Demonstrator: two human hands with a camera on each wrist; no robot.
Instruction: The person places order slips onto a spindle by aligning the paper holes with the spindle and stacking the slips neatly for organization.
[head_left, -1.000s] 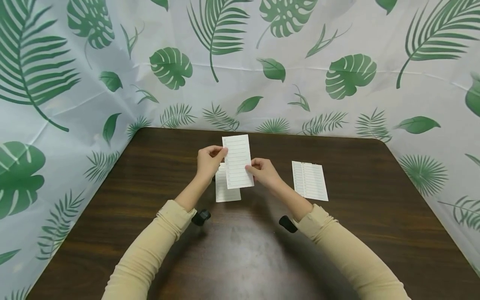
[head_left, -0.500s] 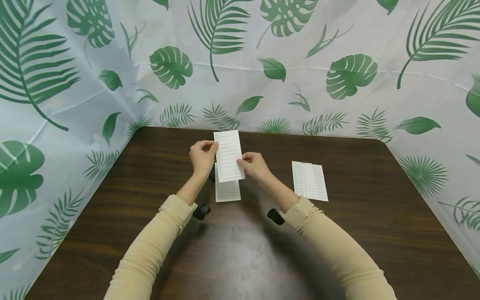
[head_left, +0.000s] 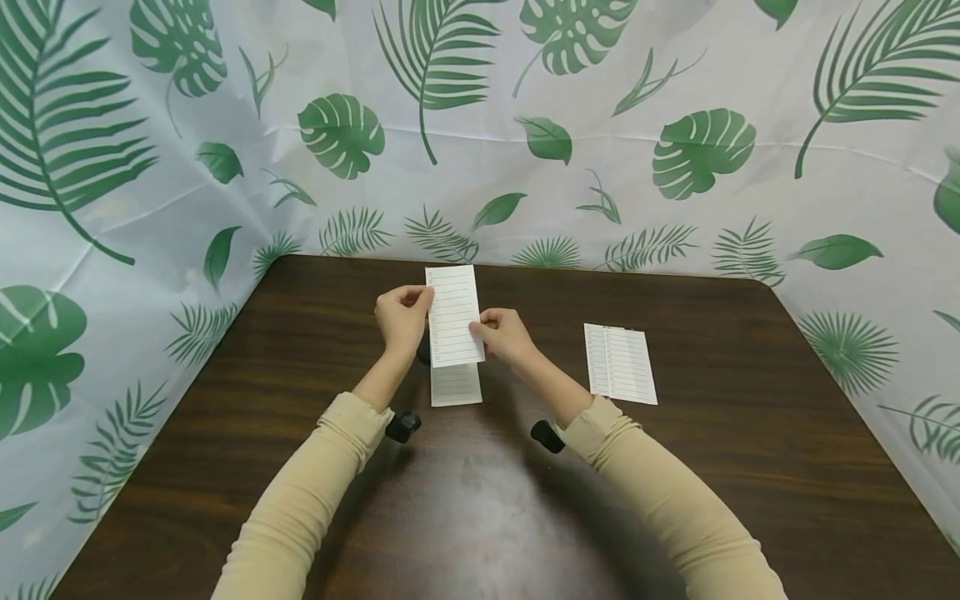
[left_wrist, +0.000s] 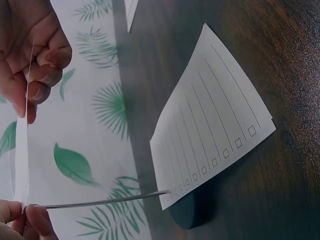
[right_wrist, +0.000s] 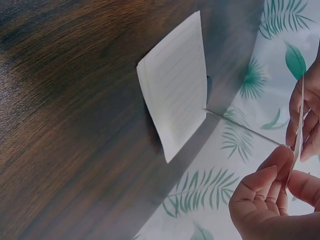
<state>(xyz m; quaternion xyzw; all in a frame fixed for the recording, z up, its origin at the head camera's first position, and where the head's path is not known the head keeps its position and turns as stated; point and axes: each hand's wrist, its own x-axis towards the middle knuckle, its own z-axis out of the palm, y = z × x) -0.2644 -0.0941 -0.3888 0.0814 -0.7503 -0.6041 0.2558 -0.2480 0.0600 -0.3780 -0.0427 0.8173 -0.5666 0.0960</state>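
Observation:
Between my hands, a white lined sheet [head_left: 453,317] with small checkboxes stands raised above the table. My left hand [head_left: 402,319] pinches its left edge near the top, thumb over the front. On the opposite edge, my right hand [head_left: 506,335] pinches it lower down. Partly behind it are more lined sheets [left_wrist: 210,125], whose upper part is hidden in the head view. A thin rod [left_wrist: 100,201] runs from those sheets up toward the held one; how it joins either cannot be made out. Under the lower sheets shows a dark rounded object [left_wrist: 186,212].
Two overlapping lined sheets [head_left: 630,362] lie on the dark wood table [head_left: 480,508] to the right. A white leaf-patterned curtain [head_left: 465,125] hangs behind the table's far edge and along its sides. Black wrist devices [head_left: 548,436] sit under the cuffs.
Both hands have moved left with the held sheet, rising and then dipping slightly. It now covers more of the lower sheets. The pair on the right has not moved.

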